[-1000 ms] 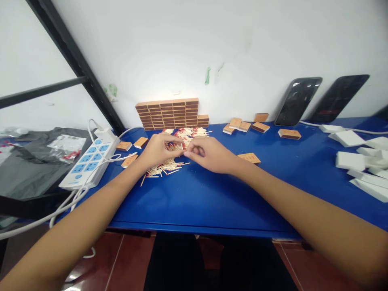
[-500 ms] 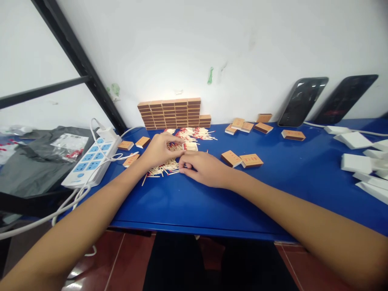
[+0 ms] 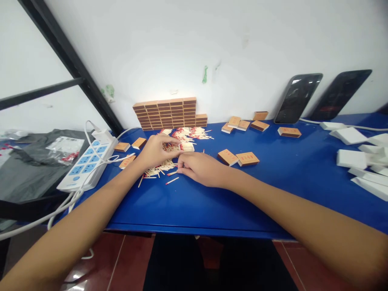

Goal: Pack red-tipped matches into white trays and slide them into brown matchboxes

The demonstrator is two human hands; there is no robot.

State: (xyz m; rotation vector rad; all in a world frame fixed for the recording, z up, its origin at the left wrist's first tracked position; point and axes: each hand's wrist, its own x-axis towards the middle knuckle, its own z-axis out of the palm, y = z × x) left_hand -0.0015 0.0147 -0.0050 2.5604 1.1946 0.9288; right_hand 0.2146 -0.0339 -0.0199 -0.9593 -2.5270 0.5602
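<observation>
In the head view, with the part-filled white matchbox tray [image 3: 193,149] as the dial's centre and the wall at twelve, the left hand [image 3: 154,152] lies at nine o'clock. Its thumb and forefinger are curved with their tips apart by the tray's left end; I cannot tell whether they grip it. The right hand [image 3: 201,168] is at five o'clock, fingers curled in, thumb tip at the end of a single match [image 3: 172,173]; whether it is pinched I cannot tell. Another match [image 3: 172,180] lies at seven o'clock on the blue tabletop [image 3: 194,208].

The loose match pile [image 3: 162,166] spreads at eight o'clock, partly under the left hand, and red-headed matches [image 3: 198,132] lie towards twelve. At eleven o'clock stands the matchbox stack [image 3: 165,114]. Two matchboxes [image 3: 247,159] touch just past three, with white empty trays [image 3: 351,159] farther out. A phone [image 3: 298,99] leans at two; a power strip [image 3: 86,163] sits at nine.
</observation>
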